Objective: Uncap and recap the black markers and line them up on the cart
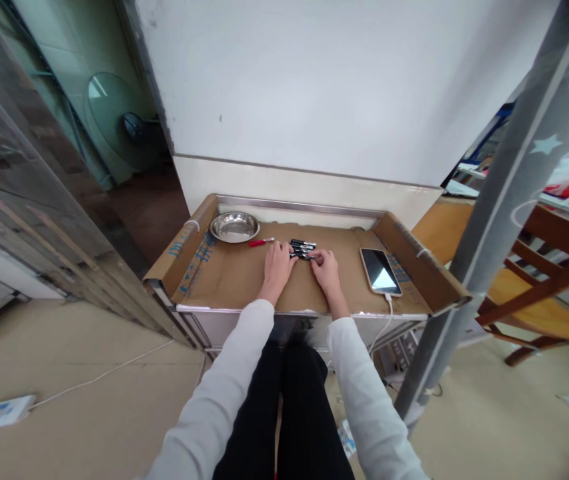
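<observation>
Several black marker pens (304,243) lie side by side on the cardboard-lined tabletop (234,280), just beyond my fingertips. My left hand (277,268) pinches the left end of the nearest black marker pen (303,256). At that pen's right end, my right hand (326,272) has its thumb and fingers closed. A red marker pen (260,243) lies apart, left of the row and beyond my left hand. Farther left, at the back, is a shallow round steel bowl (235,228).
A smartphone (381,271) with a white charging cable (390,308) lies at the right. Folded-up cardboard sides (417,263) edge the tabletop. A grey metal post (494,200) rises at the right, before a wooden chair (539,280). A white panel (314,87) stands behind.
</observation>
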### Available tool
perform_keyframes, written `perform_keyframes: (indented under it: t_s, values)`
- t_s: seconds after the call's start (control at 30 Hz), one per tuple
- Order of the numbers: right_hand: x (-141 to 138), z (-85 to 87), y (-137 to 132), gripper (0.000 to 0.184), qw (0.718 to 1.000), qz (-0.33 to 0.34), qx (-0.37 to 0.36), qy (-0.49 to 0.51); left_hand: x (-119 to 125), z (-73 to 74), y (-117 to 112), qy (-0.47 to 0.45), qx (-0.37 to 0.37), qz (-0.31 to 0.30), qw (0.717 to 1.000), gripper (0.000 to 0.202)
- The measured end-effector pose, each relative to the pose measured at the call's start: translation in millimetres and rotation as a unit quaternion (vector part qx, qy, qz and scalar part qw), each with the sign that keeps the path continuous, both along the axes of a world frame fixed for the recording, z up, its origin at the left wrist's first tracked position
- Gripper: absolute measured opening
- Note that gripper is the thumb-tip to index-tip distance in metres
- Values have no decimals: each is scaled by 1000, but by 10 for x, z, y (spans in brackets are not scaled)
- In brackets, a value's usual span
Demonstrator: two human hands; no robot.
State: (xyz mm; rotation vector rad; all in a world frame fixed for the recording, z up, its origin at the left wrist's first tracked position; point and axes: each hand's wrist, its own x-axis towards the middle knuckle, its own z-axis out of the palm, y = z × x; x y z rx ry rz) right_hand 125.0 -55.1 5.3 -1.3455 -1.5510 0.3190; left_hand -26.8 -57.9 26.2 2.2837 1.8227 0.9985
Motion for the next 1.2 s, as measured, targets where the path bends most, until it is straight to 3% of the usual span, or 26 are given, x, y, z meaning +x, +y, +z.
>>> perform_keyframes:
  t_s: [0.13,0.27,0.57,0.8,1.2]
  values:
    - [-2,8,-9,17,1000,-1,-2,1,-25,21,-10,-22,16,72,997,16]
    - [-7,26,-26,14,1000,10,-5,-12,-50,-2,-15,-60,2,156,986,29]
    - [-87,79,-64,14,991,103,8,-82,-43,-105,25,-48,-24,201,978,49]
    - [-86,28,-42,14,987,102,-1,-124,-16,-82,48,-19,-39,222,974,51]
    - [-69,70,-58,20,995,74,-7,-65,-8,-23,-14,-15,-18,268,963,23]
